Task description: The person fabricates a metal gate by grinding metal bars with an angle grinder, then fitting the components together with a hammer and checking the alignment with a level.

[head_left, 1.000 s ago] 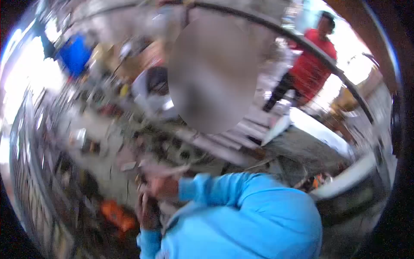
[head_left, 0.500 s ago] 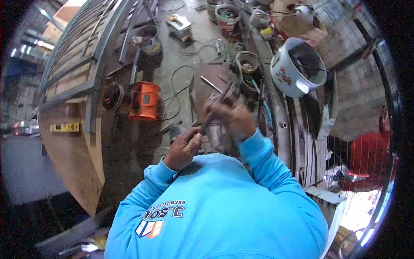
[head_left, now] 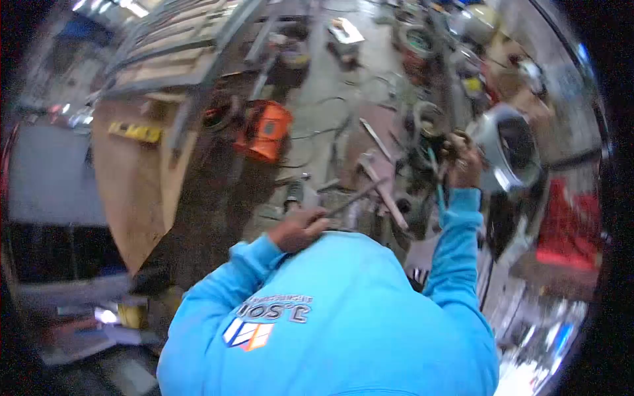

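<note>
Dark rod (head_left: 358,197) was out front, low end pinched in the left hand (head_left: 298,228), long axis slanting toward 2 o'clock — more like 1 o'clock earlier. The right hand (head_left: 463,160) had come off it, now near the white pot (head_left: 495,150) — too blurry to tell its grip.

A strip of floor runs ahead, crowded on both sides.
Grey floor (head_left: 316,109) between the orange machine (head_left: 267,130) and reddish-brown board (head_left: 370,119) gives passage, though dark cords (head_left: 320,134) cross it. Between the hands, the dark rod (head_left: 356,197) in the left hand (head_left: 300,228) and the hammer (head_left: 384,191) obstruct; the white pot (head_left: 510,148) seems, through blur, just beside the right hand (head_left: 462,160).
</note>
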A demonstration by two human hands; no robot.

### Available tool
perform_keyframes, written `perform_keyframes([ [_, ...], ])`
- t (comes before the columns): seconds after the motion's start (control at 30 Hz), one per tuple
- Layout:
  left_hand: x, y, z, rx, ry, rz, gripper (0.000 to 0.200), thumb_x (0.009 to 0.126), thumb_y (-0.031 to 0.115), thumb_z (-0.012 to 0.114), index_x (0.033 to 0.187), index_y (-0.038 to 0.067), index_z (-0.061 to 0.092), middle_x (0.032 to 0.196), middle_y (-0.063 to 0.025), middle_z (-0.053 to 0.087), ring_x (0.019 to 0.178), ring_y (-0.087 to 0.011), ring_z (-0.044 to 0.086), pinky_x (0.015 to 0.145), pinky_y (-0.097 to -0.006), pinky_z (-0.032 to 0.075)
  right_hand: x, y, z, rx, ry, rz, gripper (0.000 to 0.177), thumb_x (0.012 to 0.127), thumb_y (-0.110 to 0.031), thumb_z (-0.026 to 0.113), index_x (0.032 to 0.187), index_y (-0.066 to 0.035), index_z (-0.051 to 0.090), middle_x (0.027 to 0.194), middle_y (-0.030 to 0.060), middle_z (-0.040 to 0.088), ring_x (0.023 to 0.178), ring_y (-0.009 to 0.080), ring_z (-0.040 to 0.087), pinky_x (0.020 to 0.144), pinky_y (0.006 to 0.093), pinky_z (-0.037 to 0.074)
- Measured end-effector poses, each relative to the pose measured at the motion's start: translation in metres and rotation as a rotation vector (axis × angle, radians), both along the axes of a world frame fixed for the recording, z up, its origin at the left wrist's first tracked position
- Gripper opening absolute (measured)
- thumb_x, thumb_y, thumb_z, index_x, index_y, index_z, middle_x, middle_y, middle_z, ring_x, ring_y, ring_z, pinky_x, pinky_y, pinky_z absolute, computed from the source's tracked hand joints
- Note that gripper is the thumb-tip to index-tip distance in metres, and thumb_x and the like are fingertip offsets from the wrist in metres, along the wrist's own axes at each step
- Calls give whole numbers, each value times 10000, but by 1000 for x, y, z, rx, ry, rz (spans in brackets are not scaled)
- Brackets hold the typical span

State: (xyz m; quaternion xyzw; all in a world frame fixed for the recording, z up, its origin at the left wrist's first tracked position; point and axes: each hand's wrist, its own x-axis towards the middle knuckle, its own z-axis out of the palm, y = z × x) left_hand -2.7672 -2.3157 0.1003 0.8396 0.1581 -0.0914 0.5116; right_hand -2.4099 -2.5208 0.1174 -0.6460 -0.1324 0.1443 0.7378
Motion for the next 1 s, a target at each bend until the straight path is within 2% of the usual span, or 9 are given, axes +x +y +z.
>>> perform_keyframes([
  [0.13,-22,-3,-15,-23,-47,238,327,918,251,505,1032,-48,575,858,-167,606,798,-226,571,737,-356,454,18,-46,-129,-458,-352,160,203,901,-248,554,948,-64,626,832,82,635,747,179,613,648,318,515],
  [0.23,-33,5,-36,-7,75,339,315,914,244,515,1028,-45,566,874,-169,595,806,-211,560,729,-354,453,-33,-24,-152,-253,727,145,188,838,-216,616,897,-38,616,801,102,620,631,210,606,524,332,482],
  [0.3,-34,9,-42,18,115,384,319,911,252,524,1027,-43,565,881,-176,597,809,-221,564,726,-364,454,-47,-12,-199,-463,761,144,172,827,-205,616,881,-42,621,784,101,616,606,213,600,515,344,484],
  [0.37,-33,15,-43,66,80,430,334,908,269,535,1027,-42,568,873,-182,606,800,-249,579,719,-381,456,-27,-16,-293,-811,-534,719,174,826,-192,602,896,-34,624,759,102,614,611,217,616,518,372,501],
  [0.4,-34,22,-49,70,110,418,341,907,276,539,1028,-42,568,869,-191,609,793,-263,582,720,-384,457,-16,-18,-340,-788,-1107,617,176,826,-185,594,904,-30,626,747,103,613,614,219,623,520,386,510],
  [0.5,-35,53,-62,68,225,377,375,905,308,546,1055,-35,572,878,-226,618,797,-314,594,731,-399,462,-21,45,-296,-706,561,134,226,807,-196,594,949,-25,635,803,138,648,645,238,651,570,386,533],
  [0.73,0,144,-87,90,489,315,501,905,408,501,1177,-7,572,1056,-296,603,996,-449,578,860,-475,457,63,148,-310,-1318,-71,126,324,773,-237,592,1023,-38,645,980,201,666,907,350,650,821,417,508],
  [0.9,43,214,-124,146,376,204,447,884,340,530,1187,12,558,1030,-283,613,961,-448,587,829,-470,475,80,215,-281,-1458,72,4,458,754,-244,637,1180,-86,579,1136,208,610,1041,389,585,907,439,464],
  [1.0,101,251,-132,237,274,54,412,867,297,554,1181,31,560,979,-280,621,922,-443,595,795,-480,481,88,203,-353,-1526,-34,68,469,766,-233,642,1196,-70,552,1152,230,587,1082,393,556,931,449,444],
])
